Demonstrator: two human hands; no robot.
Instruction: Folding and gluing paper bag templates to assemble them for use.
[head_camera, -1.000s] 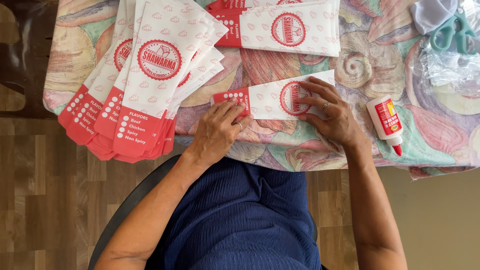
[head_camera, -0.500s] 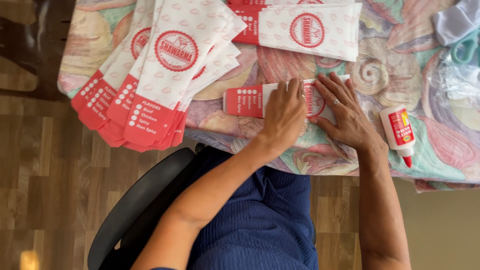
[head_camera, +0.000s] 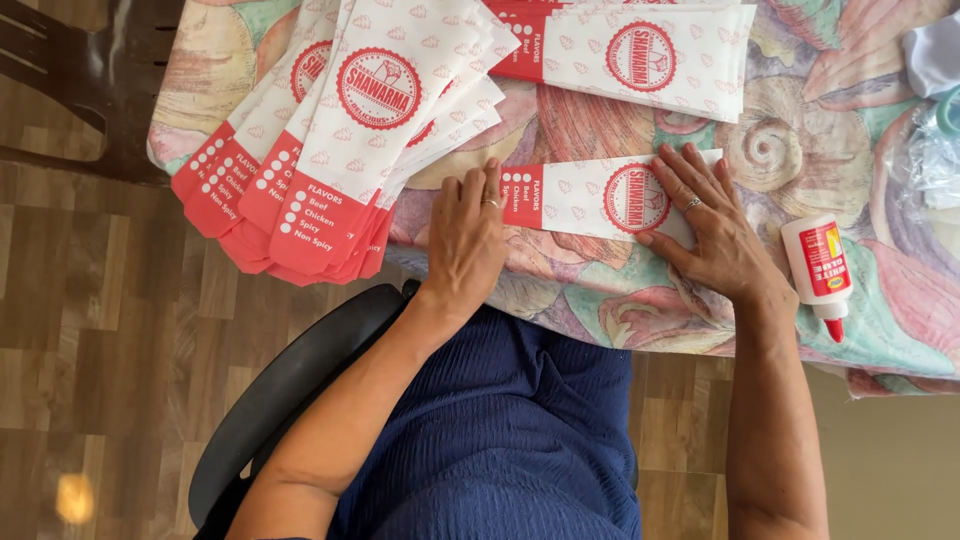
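Left hand (head_camera: 465, 240) slid off bag's middle to its red end; right hand (head_camera: 712, 232) stays flat, fingers spread, pressing white paper bag (head_camera: 590, 195) onto tabletop (head_camera: 800, 150). Neither hand grips. Glue bottle (head_camera: 820, 268) just right.

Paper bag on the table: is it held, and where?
Not gripped: left hand presses the paper bag at its red end, right hand at its white end.
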